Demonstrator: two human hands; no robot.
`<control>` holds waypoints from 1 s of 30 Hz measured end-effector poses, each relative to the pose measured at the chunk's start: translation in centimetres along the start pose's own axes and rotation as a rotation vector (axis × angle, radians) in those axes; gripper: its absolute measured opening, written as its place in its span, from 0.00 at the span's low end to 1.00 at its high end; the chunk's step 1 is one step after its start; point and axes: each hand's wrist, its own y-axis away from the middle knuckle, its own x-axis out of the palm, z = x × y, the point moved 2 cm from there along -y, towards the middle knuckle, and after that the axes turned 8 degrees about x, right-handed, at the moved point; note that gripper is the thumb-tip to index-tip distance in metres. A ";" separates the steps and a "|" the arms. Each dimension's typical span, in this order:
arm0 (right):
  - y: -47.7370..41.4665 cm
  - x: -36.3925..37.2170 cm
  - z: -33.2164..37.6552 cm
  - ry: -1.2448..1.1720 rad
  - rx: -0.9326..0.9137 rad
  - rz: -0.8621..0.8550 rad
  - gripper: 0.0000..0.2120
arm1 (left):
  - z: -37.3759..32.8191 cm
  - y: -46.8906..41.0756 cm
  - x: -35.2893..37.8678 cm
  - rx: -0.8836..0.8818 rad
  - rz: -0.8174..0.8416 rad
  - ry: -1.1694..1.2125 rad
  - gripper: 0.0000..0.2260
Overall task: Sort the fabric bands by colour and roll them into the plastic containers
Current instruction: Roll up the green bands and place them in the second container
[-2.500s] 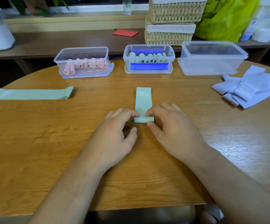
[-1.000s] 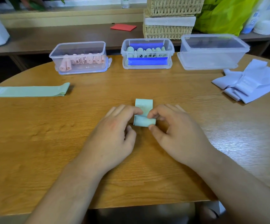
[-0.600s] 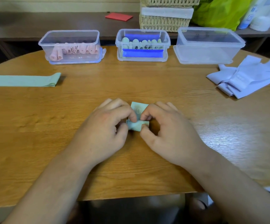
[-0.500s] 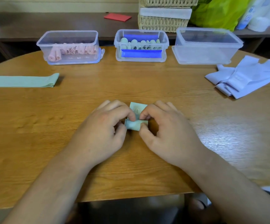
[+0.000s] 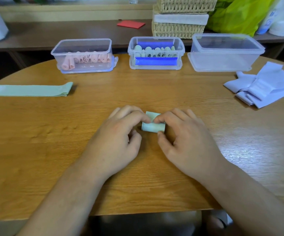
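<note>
No text can be read here. Dark print shows on the pink rolls (image 5: 86, 58) in the left container (image 5: 81, 42) and on the green rolls (image 5: 154, 52) in the middle container (image 5: 154, 39), but it is too small and blurred to make out. A white bottle (image 5: 269, 17) at the far right edge carries blue print, likewise illegible. A pale patch on the flat green band (image 5: 28, 90) is only a blur.

Mint-green band roll (image 5: 153, 128), pink rolls (image 5: 86, 59), lavender bands (image 5: 265, 86), wood-grain table (image 5: 35, 133).
</note>
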 end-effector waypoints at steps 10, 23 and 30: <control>-0.3 0.1 0.2 0.055 -0.002 0.017 0.17 | 0.2 -0.3 0.7 -0.067 0.114 -0.069 0.32; -1.7 0.3 0.7 0.194 0.077 0.017 0.17 | 0.3 -0.3 0.5 -0.162 0.130 -0.052 0.35; -2.5 -0.9 -0.8 -0.520 0.388 -0.034 0.10 | -0.2 -0.2 0.2 -0.123 0.010 -0.005 0.28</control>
